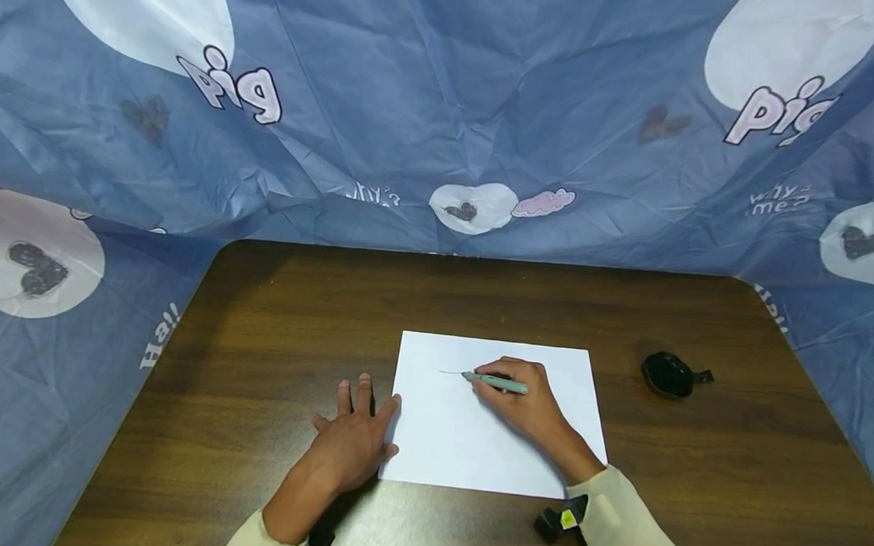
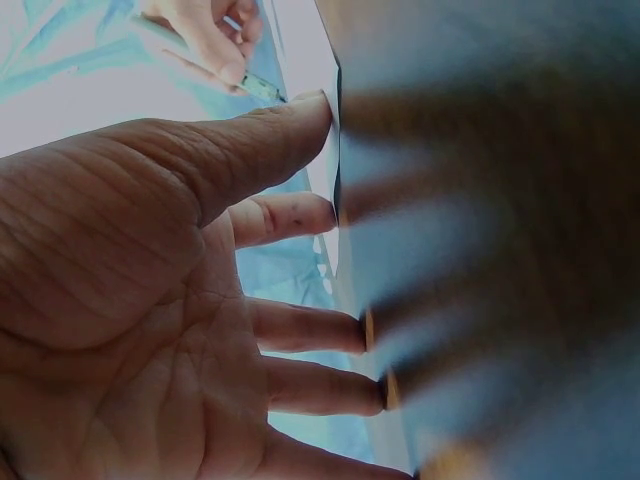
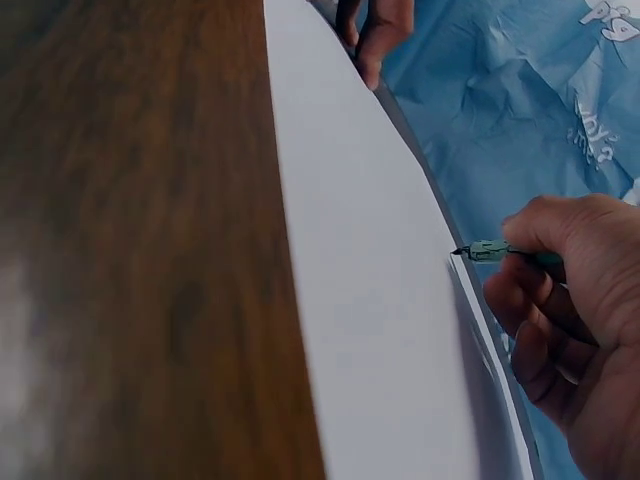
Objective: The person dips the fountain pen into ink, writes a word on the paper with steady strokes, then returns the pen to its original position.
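A white sheet of paper (image 1: 467, 443) lies on the brown table, with one short thin dark line near its upper part. Pinched between the fingers of my right hand (image 1: 526, 401) is a green pen (image 1: 504, 383), its tip at the right end of that line. In the right wrist view the pen's dark point (image 3: 459, 252) meets the sheet. My left hand (image 1: 355, 443) is spread with straight fingers at the sheet's left edge; the thumb and index fingertip touch the paper, and the other fingertips rest on the table, as the left wrist view (image 2: 310, 325) shows.
A small black round object with a short tab (image 1: 668, 374) lies on the table (image 1: 320, 301) to the right of the paper. A black wrist device with a yellow mark (image 1: 568, 519) sits at my right cuff. Blue printed cloth (image 1: 385, 102) hangs behind and beside the table.
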### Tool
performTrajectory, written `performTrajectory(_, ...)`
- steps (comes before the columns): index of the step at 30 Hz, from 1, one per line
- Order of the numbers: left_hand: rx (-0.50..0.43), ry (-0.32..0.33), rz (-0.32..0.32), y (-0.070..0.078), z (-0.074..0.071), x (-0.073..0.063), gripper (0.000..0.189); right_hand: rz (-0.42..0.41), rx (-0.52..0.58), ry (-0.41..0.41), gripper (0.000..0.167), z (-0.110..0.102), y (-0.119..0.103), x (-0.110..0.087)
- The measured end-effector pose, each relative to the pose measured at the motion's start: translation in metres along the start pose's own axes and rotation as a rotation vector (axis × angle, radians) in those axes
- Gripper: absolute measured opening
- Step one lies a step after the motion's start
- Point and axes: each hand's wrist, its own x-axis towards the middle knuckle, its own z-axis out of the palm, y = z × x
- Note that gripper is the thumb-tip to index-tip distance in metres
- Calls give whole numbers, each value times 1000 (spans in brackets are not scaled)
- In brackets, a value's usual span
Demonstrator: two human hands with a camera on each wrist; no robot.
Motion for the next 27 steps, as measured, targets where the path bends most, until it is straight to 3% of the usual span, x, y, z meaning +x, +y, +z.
performTrajectory(16, 4, -10, -13, 1, 2, 0, 61, 49, -9, 74, 11, -40, 24, -26)
performTrajectory(27, 6, -3, -11, 1, 1, 1, 60, 158, -64, 108, 12, -67, 29, -38)
